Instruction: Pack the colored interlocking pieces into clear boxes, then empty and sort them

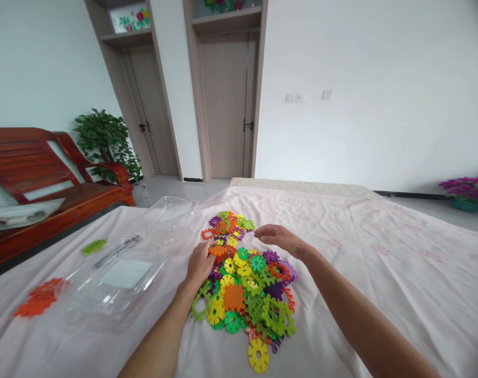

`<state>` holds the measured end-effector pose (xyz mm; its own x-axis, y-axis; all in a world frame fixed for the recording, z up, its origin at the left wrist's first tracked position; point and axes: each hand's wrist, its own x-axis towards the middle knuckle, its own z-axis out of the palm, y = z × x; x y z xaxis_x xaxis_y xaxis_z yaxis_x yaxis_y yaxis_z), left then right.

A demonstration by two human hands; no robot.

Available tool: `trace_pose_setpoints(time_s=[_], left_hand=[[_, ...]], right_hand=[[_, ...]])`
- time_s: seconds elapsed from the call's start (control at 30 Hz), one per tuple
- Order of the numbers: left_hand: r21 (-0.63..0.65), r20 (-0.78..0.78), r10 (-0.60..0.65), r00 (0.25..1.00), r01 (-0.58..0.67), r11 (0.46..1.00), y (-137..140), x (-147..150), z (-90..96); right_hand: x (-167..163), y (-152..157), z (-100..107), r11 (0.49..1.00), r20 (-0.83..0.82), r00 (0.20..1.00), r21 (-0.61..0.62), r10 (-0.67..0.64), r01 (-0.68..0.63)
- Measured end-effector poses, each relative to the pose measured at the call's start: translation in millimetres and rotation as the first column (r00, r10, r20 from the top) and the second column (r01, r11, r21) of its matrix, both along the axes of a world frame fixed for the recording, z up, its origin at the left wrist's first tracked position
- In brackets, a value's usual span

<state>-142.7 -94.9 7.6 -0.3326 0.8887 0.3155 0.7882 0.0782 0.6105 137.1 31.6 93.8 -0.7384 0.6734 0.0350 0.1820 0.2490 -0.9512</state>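
Observation:
A heap of plastic interlocking building pieces (242, 289) lies on the sheet in front of me, with toothed squares, rings and notched discs in orange, yellow, green and purple. At the heap's upper left, my left hand (200, 261) has its fingertips and thumb closed at the edge of an orange square piece (218, 251). My right hand (277, 236) hovers to the right of a smaller cluster of pieces (226, 226), fingers stretched out and nothing in them. A yellow notched disc (258, 355) lies at the heap's near edge.
Left of the heap are a clear plastic container (116, 289) and another clear plastic piece (170, 210) behind it. Orange pieces (42, 298) and a green piece (94, 247) lie apart on the pink-flowered sheet (380, 273). A wooden bench (65, 178) stands at left.

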Motion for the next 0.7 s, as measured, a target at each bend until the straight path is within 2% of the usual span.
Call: trace_pose_setpoints(time_s=[0.1, 0.17, 0.23, 0.33, 0.47, 0.7], left_hand=[[0.099, -0.023, 0.012, 1.0, -0.009, 0.995, -1, 6, 7.7], [0.183, -0.061, 0.01, 0.998, 0.001, 0.983, 1, 12, 14.3], [0.2, -0.097, 0.01, 0.995, 0.009, 0.98, 7, 18, 21.2], [0.109, -0.127, 0.042, 0.991, -0.028, 0.994, 26, 27, 31.0], [0.014, -0.146, 0.086, 0.985, -0.085, 0.996, 65, 31, 40.6], [-0.227, -0.146, 0.115, 0.983, -0.146, 0.963, 133, 20, 41.5]], right_hand=[[12, -3, -32, 0.968, 0.032, 0.976, 0.141, -0.215, 0.208], [18, -9, -50, 0.944, 0.023, 0.96, 0.189, -0.281, 0.272], [21, -15, -64, 0.927, -0.019, 0.949, 0.21, -0.314, 0.311], [23, -22, -72, 0.918, -0.041, 0.942, 0.215, -0.332, 0.333], [24, -24, -71, 0.919, -0.052, 0.941, 0.204, -0.334, 0.337], [25, -18, -77, 0.908, -0.061, 0.93, 0.201, -0.363, 0.368]])
